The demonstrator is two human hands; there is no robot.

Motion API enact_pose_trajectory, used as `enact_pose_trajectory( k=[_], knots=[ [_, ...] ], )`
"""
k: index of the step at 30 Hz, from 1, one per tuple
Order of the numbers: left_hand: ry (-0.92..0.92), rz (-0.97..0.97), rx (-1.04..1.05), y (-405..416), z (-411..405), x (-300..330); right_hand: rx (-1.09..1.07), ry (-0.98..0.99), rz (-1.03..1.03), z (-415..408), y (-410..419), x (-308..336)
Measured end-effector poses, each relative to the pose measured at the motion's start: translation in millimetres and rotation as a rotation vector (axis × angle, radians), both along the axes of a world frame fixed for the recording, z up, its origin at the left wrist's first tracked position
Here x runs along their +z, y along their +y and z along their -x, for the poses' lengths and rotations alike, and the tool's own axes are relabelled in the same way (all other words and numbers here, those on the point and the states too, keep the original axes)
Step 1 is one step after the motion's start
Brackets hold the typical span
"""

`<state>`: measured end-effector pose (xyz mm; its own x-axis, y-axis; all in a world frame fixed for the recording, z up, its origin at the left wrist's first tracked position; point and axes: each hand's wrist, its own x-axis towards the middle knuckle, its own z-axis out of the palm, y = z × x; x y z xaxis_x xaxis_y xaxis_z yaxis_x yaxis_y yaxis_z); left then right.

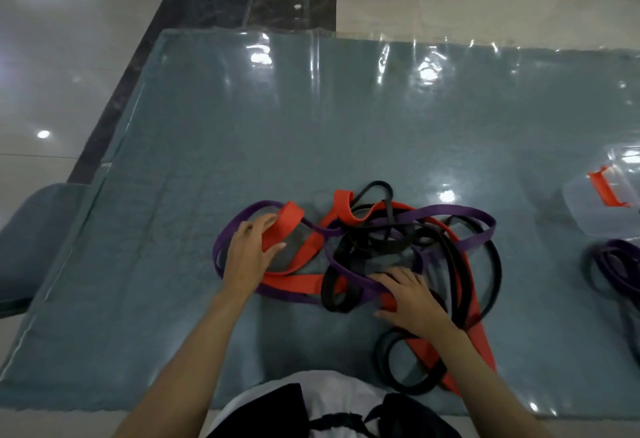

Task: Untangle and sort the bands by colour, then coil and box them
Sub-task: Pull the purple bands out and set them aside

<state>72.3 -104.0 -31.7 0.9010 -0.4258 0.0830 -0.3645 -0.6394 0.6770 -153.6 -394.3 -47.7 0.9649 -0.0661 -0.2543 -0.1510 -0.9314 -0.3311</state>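
The right hand (410, 302), fingers spread, presses the tangled red, purple and black elastic bands (377, 247) (at five o'clock); the left hand (251, 250) grips a wide red band (284, 226) at nine o'clock.

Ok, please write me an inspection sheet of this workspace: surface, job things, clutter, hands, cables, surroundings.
Surface: blue-grey mat under glossy clear plastic, on a tiled floor.
Job's things: tangled pile of red, purple and black bands; clear box with red latch at right; separate purple bands near it.
Clutter: nothing seen.
Hands: left hand touches a red band, grip unclear; right hand rests flat on the pile.
Cables: nothing seen.
Surroundings: grey cushion at left edge.
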Motion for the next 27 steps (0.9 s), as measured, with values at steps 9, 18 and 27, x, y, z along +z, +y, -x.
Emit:
enact_pose_trajectory(
  k=[9, 18, 27],
  knots=[
    [0.191, 0.267, 0.277, 37.9, -7.7, -11.3, -0.164, -0.363, -0.144, -13.7, 12.9, -1.9],
    [0.115, -0.1, 0.152, 64.4, 21.6, -23.0, -0.449, -0.348, -0.692, -37.4, 5.9, 62.8],
    [0.064, -0.543, 0.051, 78.2, 39.1, 18.6, -0.503, -0.378, -0.763, -38.9, 7.7, 80.9]
  ],
)
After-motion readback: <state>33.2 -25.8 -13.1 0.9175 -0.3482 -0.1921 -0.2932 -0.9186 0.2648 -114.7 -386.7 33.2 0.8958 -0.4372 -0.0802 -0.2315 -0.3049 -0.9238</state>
